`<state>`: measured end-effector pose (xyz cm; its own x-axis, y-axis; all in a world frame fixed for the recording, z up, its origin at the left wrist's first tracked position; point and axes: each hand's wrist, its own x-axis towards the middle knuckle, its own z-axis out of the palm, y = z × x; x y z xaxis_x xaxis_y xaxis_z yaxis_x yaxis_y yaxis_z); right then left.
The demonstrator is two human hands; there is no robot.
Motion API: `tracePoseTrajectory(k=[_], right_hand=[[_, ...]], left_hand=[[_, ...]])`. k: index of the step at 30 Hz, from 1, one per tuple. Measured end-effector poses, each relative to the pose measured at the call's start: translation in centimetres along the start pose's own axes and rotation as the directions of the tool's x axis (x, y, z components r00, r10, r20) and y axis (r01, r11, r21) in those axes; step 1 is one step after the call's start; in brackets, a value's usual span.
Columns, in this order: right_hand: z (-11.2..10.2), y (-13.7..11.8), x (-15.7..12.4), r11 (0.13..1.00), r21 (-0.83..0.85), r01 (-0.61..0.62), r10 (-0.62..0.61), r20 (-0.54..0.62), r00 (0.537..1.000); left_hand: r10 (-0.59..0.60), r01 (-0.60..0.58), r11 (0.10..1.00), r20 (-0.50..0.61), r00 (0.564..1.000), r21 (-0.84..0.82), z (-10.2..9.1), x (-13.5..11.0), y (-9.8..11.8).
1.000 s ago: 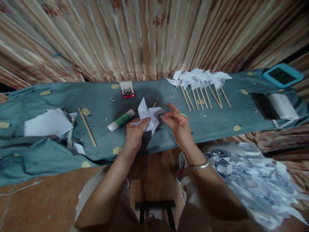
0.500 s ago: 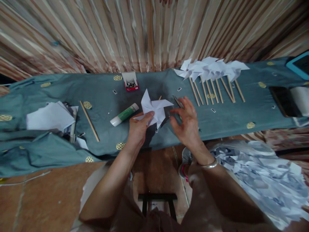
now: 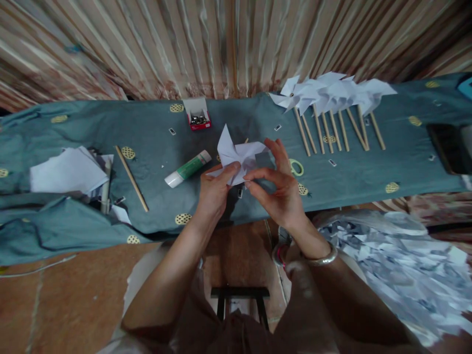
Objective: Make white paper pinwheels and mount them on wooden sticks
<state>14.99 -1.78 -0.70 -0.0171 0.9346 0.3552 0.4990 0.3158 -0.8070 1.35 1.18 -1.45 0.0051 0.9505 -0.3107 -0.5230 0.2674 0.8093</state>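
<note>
Your L hand (image 3: pixel 216 192) grips 1 paper pinwheel (image 3: pixel 229 150), thumb nr centre. It lies just L of your R hand (image 3: pixel 283 194); those fingers bunch at its lower R edge, can't tell if they're gripping. Stick tip (image 3: pixel 246 140) pokes out the far side. Around: 1 glue tube (image 3: pixel 188 168), 1 box (image 3: pixel 198 119) w/ metal bits, 1 loose stick (image 3: pixel 132 178), approx. 9 sticks (image 3: pixel 342 130) under other pinwheels (image 3: pixel 332 93).

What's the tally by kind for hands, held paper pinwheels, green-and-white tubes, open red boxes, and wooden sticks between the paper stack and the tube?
Hands: 2 (left hand, right hand)
Held paper pinwheel: 1
Green-and-white tube: 1
Open red box: 1
Wooden stick there: 1
Total: 6
</note>
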Motion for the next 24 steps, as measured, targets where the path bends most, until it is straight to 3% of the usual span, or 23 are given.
tracePoseTrajectory(k=[13, 24], right_hand=[[0.5, 0.27, 0.72, 0.997, 0.005, -0.075, 0.075, -0.078, 0.994], [0.95, 0.74, 0.49, 0.997, -0.07, -0.014, 0.003, -0.161, 0.987]], left_hand=[[0.03, -0.03, 0.999, -0.003, 1.0, 0.041, 0.51, -0.46, -0.12], [0.035, -0.036, 0.999, 0.011, 0.999, 0.037, 0.31, -0.77, -0.54]])
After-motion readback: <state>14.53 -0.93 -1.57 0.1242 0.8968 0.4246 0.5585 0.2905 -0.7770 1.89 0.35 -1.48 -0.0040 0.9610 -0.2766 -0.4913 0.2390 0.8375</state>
